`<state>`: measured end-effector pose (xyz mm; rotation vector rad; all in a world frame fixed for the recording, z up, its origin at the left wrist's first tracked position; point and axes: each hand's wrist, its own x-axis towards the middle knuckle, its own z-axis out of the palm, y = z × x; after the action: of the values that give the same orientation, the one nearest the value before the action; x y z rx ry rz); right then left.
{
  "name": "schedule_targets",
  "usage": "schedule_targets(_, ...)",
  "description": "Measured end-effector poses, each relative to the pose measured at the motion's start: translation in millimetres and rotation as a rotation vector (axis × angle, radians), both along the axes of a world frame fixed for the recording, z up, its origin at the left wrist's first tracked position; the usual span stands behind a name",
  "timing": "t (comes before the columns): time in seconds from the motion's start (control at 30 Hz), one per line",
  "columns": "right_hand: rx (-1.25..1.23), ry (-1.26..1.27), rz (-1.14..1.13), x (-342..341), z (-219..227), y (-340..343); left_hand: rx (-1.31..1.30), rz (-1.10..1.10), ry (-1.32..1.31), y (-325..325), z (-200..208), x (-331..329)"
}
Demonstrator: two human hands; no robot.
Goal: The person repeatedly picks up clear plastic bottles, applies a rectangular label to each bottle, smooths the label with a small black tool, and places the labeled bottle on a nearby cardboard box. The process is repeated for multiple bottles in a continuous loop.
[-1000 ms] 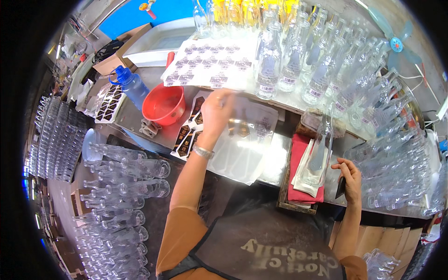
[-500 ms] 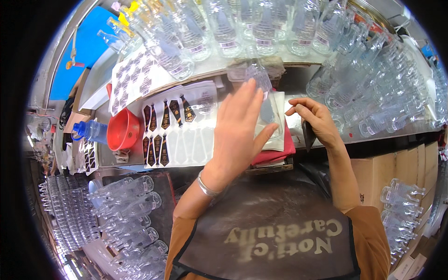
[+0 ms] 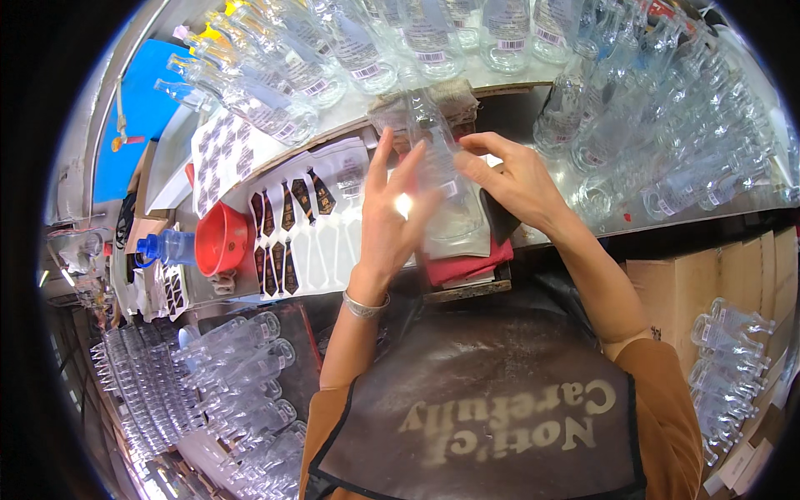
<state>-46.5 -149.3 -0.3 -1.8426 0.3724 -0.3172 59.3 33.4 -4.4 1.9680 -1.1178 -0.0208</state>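
A clear glass bottle (image 3: 433,133) lies in front of me, its far end on a folded cloth pad (image 3: 454,97) and its near part over a pale cloth (image 3: 458,237). At its left side is my left hand (image 3: 396,208), fingers apart and partly blurred by motion, holding nothing I can see. My right hand (image 3: 521,183) is at the bottle's right side, thumb and forefinger by the glass; whether they touch it, I cannot tell. Tucked under that palm is a dark flat scraper-like piece (image 3: 500,218). To the left lies a sheet of dark tie-shaped labels (image 3: 287,208), several of its places bare.
Glass bottles (image 3: 354,50) stand along the raised back shelf, and more (image 3: 667,158) crowd the right. A red bowl (image 3: 221,242) and a blue-capped plastic bottle (image 3: 171,247) are at left. Bottles lie stacked below left (image 3: 242,358); cardboard (image 3: 667,283) stands at lower right.
My right hand has moved left to the bottle with the dark piece. My left hand has shifted slightly left and its fingers have spread. The view has turned somewhat.
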Motion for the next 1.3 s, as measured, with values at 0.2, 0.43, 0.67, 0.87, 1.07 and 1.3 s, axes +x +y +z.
schedule_targets(0.2,0.014,0.013,0.083,-10.0,-18.4,5.6,0.081,-0.074,-0.138,-1.7,1.9,0.7)
schedule_targets(0.43,0.193,-0.009,0.107,-11.3,-24.4,2.8,-0.046,-0.08,0.059,1.2,-1.6,-7.8)
schedule_targets(0.67,0.129,-0.052,0.136,-9.3,-35.4,-1.6,-0.177,-0.036,0.262,6.7,-15.6,-6.8)
schedule_targets(0.87,0.109,-0.042,0.13,-13.0,-33.3,-2.0,-0.18,-0.053,0.208,4.2,-11.6,-11.1)
schedule_targets(1.07,0.099,-0.019,0.118,-11.6,-29.9,0.4,-0.205,-0.046,0.272,0.8,-10.7,-14.5)
schedule_targets(1.3,0.019,0.031,0.132,-11.5,-15.9,-0.2,-0.182,-0.019,0.287,-0.5,-13.3,-15.5)
